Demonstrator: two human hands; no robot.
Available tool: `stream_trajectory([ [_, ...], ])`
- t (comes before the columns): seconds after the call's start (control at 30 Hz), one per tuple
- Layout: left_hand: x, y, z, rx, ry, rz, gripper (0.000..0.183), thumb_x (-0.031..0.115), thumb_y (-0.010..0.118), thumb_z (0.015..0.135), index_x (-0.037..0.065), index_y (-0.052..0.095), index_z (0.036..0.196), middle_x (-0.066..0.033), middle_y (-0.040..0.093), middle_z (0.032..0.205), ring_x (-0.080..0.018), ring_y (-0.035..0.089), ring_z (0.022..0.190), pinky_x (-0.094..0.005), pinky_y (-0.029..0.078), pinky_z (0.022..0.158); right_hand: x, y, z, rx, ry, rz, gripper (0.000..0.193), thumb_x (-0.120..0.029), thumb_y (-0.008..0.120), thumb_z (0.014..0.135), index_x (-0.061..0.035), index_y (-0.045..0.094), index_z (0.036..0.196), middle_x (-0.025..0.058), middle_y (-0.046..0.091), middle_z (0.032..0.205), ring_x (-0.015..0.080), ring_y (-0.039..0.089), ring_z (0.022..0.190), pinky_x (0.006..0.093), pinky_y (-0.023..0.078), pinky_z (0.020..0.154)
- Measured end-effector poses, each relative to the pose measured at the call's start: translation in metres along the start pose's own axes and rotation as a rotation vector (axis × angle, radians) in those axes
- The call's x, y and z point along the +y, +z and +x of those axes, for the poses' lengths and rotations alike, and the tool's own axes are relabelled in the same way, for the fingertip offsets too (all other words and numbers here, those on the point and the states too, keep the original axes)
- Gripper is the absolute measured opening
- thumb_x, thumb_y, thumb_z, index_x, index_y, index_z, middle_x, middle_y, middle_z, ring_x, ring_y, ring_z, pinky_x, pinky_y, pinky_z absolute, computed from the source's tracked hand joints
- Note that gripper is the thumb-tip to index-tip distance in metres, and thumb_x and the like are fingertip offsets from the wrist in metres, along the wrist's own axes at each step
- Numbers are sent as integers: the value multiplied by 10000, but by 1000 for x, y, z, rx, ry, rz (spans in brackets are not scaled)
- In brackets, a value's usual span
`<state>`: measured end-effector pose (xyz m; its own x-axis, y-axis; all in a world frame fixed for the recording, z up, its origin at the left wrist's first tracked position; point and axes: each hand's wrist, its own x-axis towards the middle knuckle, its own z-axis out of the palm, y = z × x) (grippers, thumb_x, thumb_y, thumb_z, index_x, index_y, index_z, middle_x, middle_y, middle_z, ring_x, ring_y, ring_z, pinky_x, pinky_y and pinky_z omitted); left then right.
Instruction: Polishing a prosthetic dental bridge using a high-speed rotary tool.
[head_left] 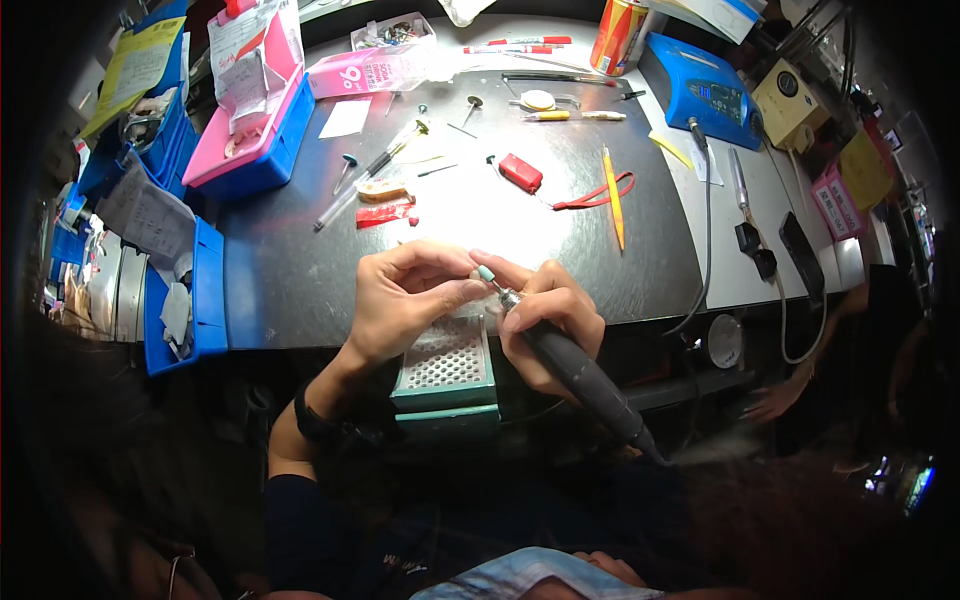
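Observation:
At the front edge of the bench my two hands meet. In my right hand (pixel 550 318) is a dark rotary handpiece (pixel 585 370), its metal nose pointing up and left. A small pale-green grinding tip (pixel 486 272) sits at the end of its thin shank. My left hand (pixel 405 297) pinches a small pale piece (pixel 475 274) between thumb and fingertips, right beside the tip. Fingers mostly cover that piece, so its kind cannot be told. Just below the hands is a perforated metal grille (pixel 447 360) in a green frame.
On the bench lie a red key-fob-like case (pixel 520 172), a yellow pencil-like tool (pixel 613 200), a clear pen (pixel 365 175) and several mounted wheels. Blue bins (pixel 210 290) line the left. A blue control box (pixel 700 90) stands back right. Another person's hand (pixel 775 403) shows at right.

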<state>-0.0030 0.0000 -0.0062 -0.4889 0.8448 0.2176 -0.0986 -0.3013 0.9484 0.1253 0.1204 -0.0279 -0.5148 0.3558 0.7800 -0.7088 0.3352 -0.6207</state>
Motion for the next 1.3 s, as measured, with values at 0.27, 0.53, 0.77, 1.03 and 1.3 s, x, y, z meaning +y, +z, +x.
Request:
stream_trajectory([
  [0.27,0,1,0,8,39,21,153,-128,666,783,-88,633,927,-126,654,932,-188,664,885,-307,566,834,-2,-3,1,-32,9,-37,344,181,607,683,-80,555,901,65,458,762,374,661,955,400,539,860],
  [0.53,2,2,0,13,54,37,156,-127,664,787,-89,637,935,-134,653,926,-193,668,876,-307,573,823,-3,-1,0,0,23,-74,324,157,624,670,-71,550,889,65,483,754,357,660,959,424,538,866],
  [0.77,-1,-2,-1,-34,85,47,170,-126,660,789,-89,642,954,-180,643,979,-248,671,909,-342,579,839,-4,-3,1,-5,46,-79,325,155,614,669,-70,545,895,63,499,743,288,670,885,450,517,920],
  [1.03,-2,-2,-1,-39,81,13,189,-147,631,795,-83,651,972,-203,634,1003,-281,666,936,-363,578,854,-4,-4,0,-2,62,-65,304,145,613,687,-69,547,893,62,497,758,262,662,885,452,505,940],
  [1.3,-1,-2,-1,-39,67,22,186,-145,619,806,-86,650,980,-207,633,1013,-285,666,936,-366,579,857,-2,-5,1,-3,48,-67,308,138,616,652,-55,561,885,70,507,755,314,667,921,417,526,876],
])
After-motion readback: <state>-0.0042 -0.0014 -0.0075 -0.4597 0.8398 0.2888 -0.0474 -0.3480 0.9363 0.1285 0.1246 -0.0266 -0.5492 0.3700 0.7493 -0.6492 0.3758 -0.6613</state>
